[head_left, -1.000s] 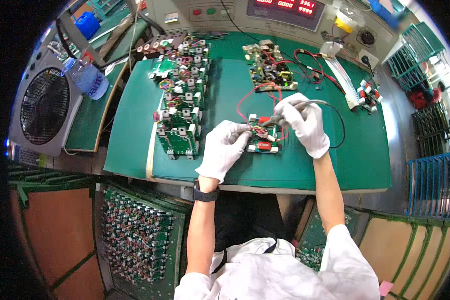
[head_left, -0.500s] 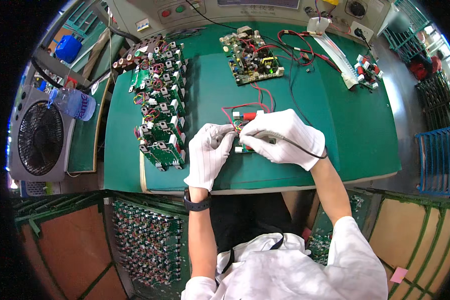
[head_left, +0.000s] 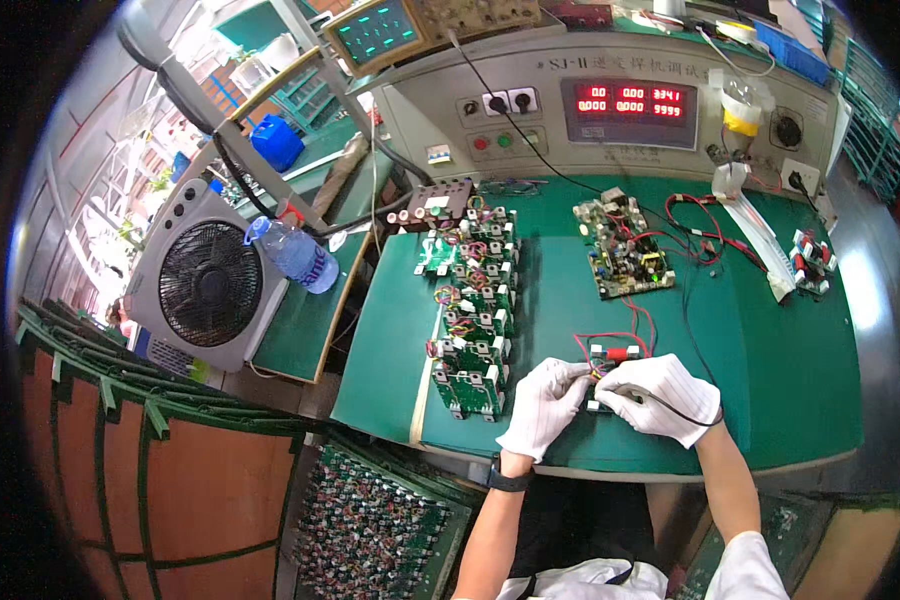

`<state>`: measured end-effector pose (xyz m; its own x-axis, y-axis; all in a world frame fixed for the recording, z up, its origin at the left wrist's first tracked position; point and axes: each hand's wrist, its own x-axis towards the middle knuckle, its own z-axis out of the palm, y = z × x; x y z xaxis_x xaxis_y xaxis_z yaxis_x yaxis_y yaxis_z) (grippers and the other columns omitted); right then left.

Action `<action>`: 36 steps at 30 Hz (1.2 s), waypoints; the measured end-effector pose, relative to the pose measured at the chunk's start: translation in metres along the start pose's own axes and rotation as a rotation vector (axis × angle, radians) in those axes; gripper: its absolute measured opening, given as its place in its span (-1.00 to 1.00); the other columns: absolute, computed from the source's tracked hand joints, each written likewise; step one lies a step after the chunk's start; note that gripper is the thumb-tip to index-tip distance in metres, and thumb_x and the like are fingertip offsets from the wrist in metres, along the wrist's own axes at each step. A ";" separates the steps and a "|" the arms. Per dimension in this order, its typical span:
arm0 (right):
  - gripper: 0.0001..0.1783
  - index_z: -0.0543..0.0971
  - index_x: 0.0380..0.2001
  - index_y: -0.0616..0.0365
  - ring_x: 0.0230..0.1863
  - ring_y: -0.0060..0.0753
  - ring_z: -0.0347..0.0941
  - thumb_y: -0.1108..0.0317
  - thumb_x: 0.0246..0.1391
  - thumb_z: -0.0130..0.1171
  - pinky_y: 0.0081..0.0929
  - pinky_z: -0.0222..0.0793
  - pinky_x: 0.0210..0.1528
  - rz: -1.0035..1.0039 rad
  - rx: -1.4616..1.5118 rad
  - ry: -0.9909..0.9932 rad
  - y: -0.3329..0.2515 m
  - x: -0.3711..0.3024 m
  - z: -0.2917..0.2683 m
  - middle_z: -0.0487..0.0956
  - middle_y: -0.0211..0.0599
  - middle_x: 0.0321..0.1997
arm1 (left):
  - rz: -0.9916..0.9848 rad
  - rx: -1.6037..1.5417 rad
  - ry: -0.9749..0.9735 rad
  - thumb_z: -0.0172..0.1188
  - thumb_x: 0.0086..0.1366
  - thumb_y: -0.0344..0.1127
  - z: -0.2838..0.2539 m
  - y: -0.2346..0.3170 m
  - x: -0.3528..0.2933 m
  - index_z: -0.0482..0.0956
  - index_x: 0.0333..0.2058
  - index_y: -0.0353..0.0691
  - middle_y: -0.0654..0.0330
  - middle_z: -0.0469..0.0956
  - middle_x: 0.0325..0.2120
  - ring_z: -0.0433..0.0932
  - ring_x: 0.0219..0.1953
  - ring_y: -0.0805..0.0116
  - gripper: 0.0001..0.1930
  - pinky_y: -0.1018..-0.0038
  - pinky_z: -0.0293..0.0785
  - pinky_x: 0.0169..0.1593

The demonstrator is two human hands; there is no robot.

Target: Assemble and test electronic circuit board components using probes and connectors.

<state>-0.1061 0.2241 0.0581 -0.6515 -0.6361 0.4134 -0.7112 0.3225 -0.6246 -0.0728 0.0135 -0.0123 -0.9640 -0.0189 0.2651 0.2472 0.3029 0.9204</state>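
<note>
A small green circuit board [head_left: 599, 405] with a red cylindrical part [head_left: 624, 354] and white blocks lies on the green work mat, partly hidden by my white-gloved hands. My left hand [head_left: 544, 407] is closed, its thumb and forefinger pinching at the thin coloured wires [head_left: 599, 371] on the board's left side. Over the board's right side, my right hand [head_left: 667, 396] is closed around a slim test probe whose black cable [head_left: 692, 424] loops past the wrist. The probe's tip is hidden. Red leads [head_left: 634, 310] run from this board to a larger populated board [head_left: 625, 245] beyond it.
A row of upright circuit boards [head_left: 473, 375] stands left of my hands. At the back is a test console [head_left: 630, 112] with a red display, an oscilloscope [head_left: 375, 35] above it. A white strip [head_left: 760, 240] and another small board [head_left: 812, 262] lie right. Left stand a fan [head_left: 210, 270] and water bottle [head_left: 295, 255].
My view has swung left and upward, bringing the console display and oscilloscope into sight. Both hands keep nearly the same grip at the small board.
</note>
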 end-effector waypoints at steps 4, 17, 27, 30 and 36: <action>-0.88 0.73 -0.29 0.06 -0.36 -0.09 0.67 0.30 0.15 0.35 -0.28 0.58 -0.29 -0.014 -0.029 -0.001 0.000 0.003 0.000 0.70 -0.20 -0.38 | 0.047 0.033 0.012 0.38 0.30 -0.49 -0.004 0.004 0.004 0.74 -0.16 -0.31 0.16 0.66 -0.35 0.62 -0.35 0.45 -0.85 0.50 0.54 -0.24; -0.91 0.72 -0.30 0.16 -0.36 -0.13 0.68 0.41 0.12 0.38 -0.36 0.60 -0.29 0.010 -0.028 -0.007 -0.003 0.001 -0.005 0.72 -0.19 -0.34 | 0.063 0.135 -0.058 0.38 0.30 -0.47 -0.005 0.016 0.006 0.72 -0.18 -0.37 0.18 0.67 -0.33 0.63 -0.30 0.47 -0.85 0.51 0.55 -0.17; -0.46 0.61 -0.24 0.17 -0.53 -0.58 0.41 -0.11 0.50 -0.04 -0.58 0.26 -0.50 0.669 1.092 0.531 0.043 -0.063 -0.048 0.56 -0.40 -0.47 | -0.269 -0.405 0.130 0.30 0.43 -0.37 -0.005 0.053 0.015 0.66 -0.08 -0.35 0.33 0.68 -0.33 0.50 -0.43 0.68 -0.82 0.68 0.39 -0.38; -0.43 0.60 -0.41 0.17 -0.70 -0.62 0.29 -0.11 0.47 0.01 -0.60 0.13 -0.64 0.917 0.819 0.262 0.058 -0.102 -0.078 0.45 -0.50 -0.65 | -0.189 -0.453 0.043 0.28 0.44 -0.37 0.018 0.090 0.012 0.69 -0.11 -0.31 0.36 0.68 -0.35 0.48 -0.46 0.69 -0.85 0.69 0.38 -0.40; -0.32 0.67 -0.44 0.30 -0.77 -0.60 0.33 -0.13 0.44 -0.01 -0.54 0.25 -0.68 1.099 0.259 -0.056 0.074 -0.124 -0.112 0.51 -0.37 -0.71 | 0.008 -0.080 -0.171 0.33 0.37 -0.18 0.129 0.098 -0.027 0.73 -0.21 -0.30 -0.01 0.74 -0.37 0.75 -0.35 0.22 -0.74 0.38 0.60 -0.23</action>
<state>-0.1074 0.4056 0.0347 -0.8726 -0.1302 -0.4708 0.3203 0.5753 -0.7526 -0.0352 0.1662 0.0335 -0.9628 0.1479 0.2260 0.2554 0.2257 0.9401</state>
